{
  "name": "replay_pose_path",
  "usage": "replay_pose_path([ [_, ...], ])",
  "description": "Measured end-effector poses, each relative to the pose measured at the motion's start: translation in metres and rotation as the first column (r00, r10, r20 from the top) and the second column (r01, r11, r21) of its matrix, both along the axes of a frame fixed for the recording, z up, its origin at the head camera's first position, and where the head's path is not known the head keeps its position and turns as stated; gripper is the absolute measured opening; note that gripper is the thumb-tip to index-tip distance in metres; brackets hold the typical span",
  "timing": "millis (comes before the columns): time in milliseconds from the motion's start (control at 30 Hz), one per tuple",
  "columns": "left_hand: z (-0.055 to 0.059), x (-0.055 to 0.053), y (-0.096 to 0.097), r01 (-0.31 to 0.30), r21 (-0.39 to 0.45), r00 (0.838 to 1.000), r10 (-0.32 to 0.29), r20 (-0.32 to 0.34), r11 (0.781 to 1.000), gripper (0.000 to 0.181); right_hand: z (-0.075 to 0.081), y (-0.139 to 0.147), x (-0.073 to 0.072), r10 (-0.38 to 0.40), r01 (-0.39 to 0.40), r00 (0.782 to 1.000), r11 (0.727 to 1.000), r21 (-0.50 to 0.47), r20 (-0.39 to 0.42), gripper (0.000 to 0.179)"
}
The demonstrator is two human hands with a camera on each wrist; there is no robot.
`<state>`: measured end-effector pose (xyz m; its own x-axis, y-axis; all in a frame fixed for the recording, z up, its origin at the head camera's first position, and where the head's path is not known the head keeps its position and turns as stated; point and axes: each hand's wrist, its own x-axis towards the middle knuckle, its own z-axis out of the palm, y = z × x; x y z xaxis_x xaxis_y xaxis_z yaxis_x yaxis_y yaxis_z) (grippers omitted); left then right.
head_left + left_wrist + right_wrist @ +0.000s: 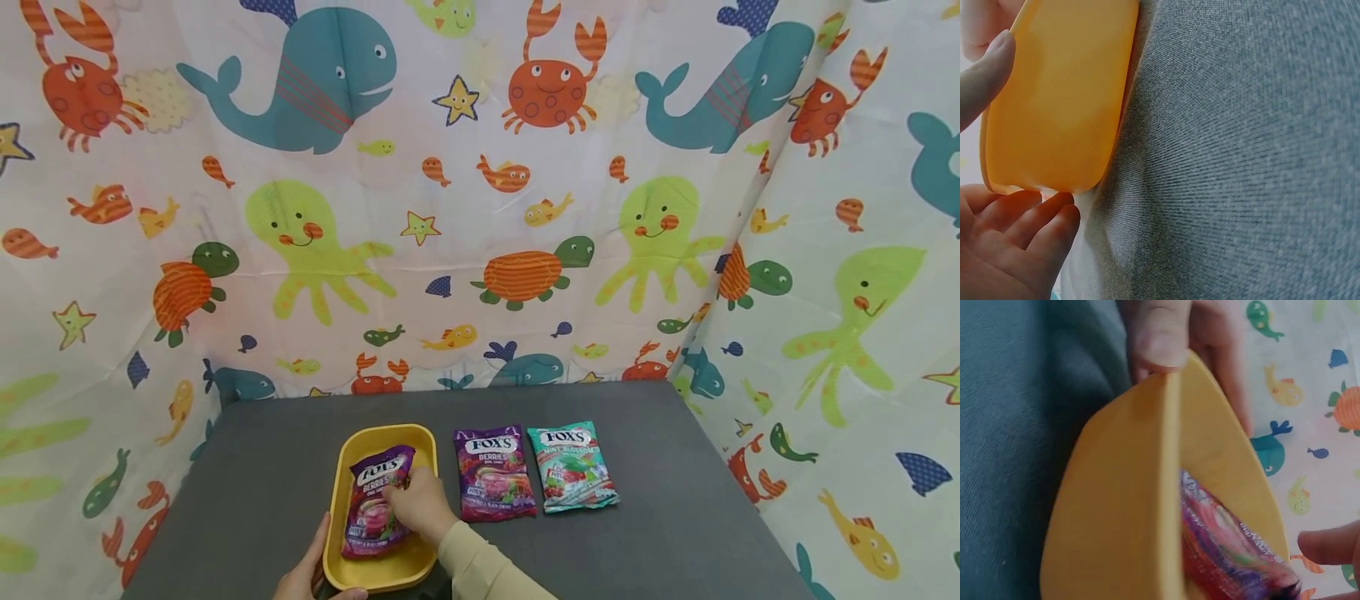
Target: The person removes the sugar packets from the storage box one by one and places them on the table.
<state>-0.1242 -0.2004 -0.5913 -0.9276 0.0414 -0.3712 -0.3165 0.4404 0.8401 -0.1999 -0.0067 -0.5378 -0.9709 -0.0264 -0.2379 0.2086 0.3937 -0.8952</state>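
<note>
In the head view a yellow tray (390, 573) stands at the near left of the grey table. Inside it, a purple bag of Fox's Berries candy (369, 527) leans with its printed front up. My right hand (423, 504) pinches the bag's right edge, thumb over the front. At the tray's near-left corner my left hand (303, 573) grips the wall; the left wrist view shows its thumb (988, 78) on the rim and curled fingers (1038, 222) at the end wall. The right wrist view has the right thumb (1329, 545) beside the bag (1225, 540).
A second purple Fox's Berries bag (495, 475) lies right of the tray, and a teal Fox's Mint Blossom bag (573, 468) lies beside it. A sea-animal printed curtain (450, 275) encloses the back and sides of the grey table (660, 517).
</note>
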Motion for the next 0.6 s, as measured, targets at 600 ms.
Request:
replay_pose_path([
  [600, -0.0020, -0.0005, -0.0007, 0.003, -0.008, 1.000, -0.002, 0.007, 1.000, 0.135, -0.0036, 0.0072, -0.0005, 0.050, -0.050, 0.999, 0.998, 0.023, 0.012, 0.024],
])
